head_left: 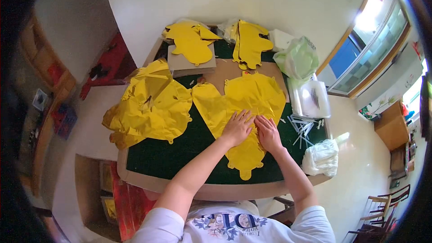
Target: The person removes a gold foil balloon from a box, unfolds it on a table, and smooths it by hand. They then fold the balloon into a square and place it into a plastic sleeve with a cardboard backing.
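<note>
Left hand [237, 127] and right hand [268, 132] are seen just below frame centre, side by side, thumbs nearly touching. Both are laid flat, palms down, fingers spread; nothing is gripped.

Both are pressed on a gold foil balloon [252, 96], which is deflated, roughly heart-shaped and spread flat at frame centre on the dark green table top [171, 155]. Its narrow tail is pointed toward the lower edge of the frame, close to the table's front rim.

Left of centre, a crumpled heap of gold foil [150, 108] is piled just beside the flat balloon and overhangs the table's left edge.

Upper centre: a small stack of gold shapes [191, 42] is laid on a cardboard sheet [191, 65]. A second gold stack [249, 42] is placed just to its right.

Upper right of the table: a pale green plastic bag [298, 58] is bunched up. A clear plastic packet [315, 99] is set below it.

Right of the right hand, thin white sticks [302, 128] are scattered loose. A white plastic bag [321, 157] is parked at the table's right front corner.

Writing: a blue print is carried on the white shirt [234, 227] at the bottom edge. Large letters are seen upside down and partly cut off, so they cannot be read with confidence.
</note>
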A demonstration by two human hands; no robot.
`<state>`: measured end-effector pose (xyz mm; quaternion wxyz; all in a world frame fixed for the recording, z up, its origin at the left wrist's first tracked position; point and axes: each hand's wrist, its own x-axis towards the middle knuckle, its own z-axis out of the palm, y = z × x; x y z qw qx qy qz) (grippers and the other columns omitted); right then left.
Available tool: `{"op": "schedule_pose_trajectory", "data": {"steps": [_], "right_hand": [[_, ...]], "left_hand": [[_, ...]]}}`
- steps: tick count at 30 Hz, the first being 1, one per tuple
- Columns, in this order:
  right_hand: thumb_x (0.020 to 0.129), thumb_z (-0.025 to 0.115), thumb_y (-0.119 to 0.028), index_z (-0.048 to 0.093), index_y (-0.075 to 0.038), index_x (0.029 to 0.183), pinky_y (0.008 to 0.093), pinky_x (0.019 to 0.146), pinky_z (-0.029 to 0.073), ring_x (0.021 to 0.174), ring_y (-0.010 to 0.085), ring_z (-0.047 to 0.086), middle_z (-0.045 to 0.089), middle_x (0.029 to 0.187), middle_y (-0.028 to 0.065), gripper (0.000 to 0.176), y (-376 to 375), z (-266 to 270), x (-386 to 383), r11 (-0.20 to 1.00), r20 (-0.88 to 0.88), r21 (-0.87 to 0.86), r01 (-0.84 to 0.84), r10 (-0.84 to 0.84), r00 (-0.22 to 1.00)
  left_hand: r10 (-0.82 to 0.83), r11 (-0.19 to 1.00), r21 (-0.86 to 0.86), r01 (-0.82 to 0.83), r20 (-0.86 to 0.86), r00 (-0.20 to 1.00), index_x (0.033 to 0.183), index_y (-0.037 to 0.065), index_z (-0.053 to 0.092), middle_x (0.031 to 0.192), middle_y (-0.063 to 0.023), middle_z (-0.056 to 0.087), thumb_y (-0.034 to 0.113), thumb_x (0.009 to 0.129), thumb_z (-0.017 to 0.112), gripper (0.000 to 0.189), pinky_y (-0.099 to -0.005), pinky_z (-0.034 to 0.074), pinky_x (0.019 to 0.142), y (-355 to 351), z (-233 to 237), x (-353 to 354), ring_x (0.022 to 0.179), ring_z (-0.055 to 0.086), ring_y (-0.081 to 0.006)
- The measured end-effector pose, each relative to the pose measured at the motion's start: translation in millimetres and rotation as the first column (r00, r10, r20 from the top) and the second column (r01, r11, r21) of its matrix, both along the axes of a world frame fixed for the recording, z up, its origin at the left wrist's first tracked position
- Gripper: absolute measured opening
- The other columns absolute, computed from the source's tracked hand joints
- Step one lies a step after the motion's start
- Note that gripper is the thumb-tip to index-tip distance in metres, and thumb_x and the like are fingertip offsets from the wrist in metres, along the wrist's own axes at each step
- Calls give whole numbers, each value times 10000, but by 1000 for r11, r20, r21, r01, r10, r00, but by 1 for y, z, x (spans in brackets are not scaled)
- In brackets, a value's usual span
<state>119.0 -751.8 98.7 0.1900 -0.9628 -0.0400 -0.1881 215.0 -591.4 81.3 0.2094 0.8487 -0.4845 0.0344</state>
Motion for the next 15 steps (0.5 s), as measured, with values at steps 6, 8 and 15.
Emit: {"op": "schedule_pose_trajectory", "data": {"steps": [6, 8, 15], "right_hand": [[798, 595, -91, 648, -56, 1033, 441, 864, 458, 914, 391, 589, 646, 945, 181, 243, -61, 12, 62, 972, 168, 161, 168, -195, 966], [819, 612, -173, 630, -66, 1074, 428, 899, 445, 949, 404, 588, 641, 1024, 204, 277, -102, 9, 98, 917, 180, 37, 398, -398, 900], [783, 616, -288, 665, -70, 981, 445, 797, 505, 949, 369, 627, 665, 977, 202, 299, -147, 15, 172, 777, -345, -94, 622, -611, 712]], "left_hand": [[11, 998, 64, -9, -30, 999, 1386, 92, 420, 1482, -109, 335, 288, 951, 435, 477, -466, 192, 1143, 0, 6, -2, 1390, 268, -276], [9, 998, 58, -7, -31, 999, 1387, 89, 416, 1481, -113, 336, 283, 946, 439, 482, -472, 189, 1143, 1, 5, -3, 1392, 262, -280], [-4, 1000, 17, 5, -26, 1000, 1385, 87, 409, 1477, -126, 336, 280, 935, 456, 491, -487, 220, 1126, 1, 2, 1, 1387, 270, -290]]}}
